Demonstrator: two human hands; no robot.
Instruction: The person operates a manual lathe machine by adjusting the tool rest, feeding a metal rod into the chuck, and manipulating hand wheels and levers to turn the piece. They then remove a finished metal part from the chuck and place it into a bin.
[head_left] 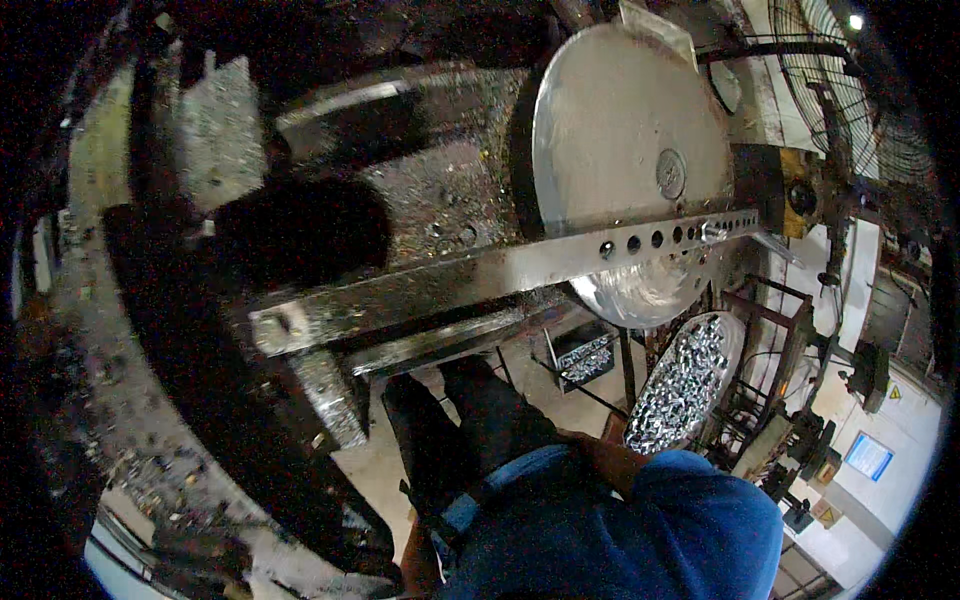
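My right forearm [610,465] comes out of a blue sleeve and passes beside my waist. The fingers of my right hand cannot be made out; the closest thing to that arm is a rounded tray [733,352] heaped with small shiny metal pieces [680,390]. At the lower edge, a bit of my left forearm [421,562] shows at my side, its hand hidden or too dark to read. In front of my body a long metal bar [450,285] with a row of round holes slants across. Behind it stands a large flat metal disc [620,130].
A dark, worn machine frame [150,370], strewn with small chips, curves round on the left. A smaller bin [556,350] of metal pieces sits low beyond my legs. On the right are a dark metal rack [765,310], a wire fan cage [820,80] and a white wall [890,500].
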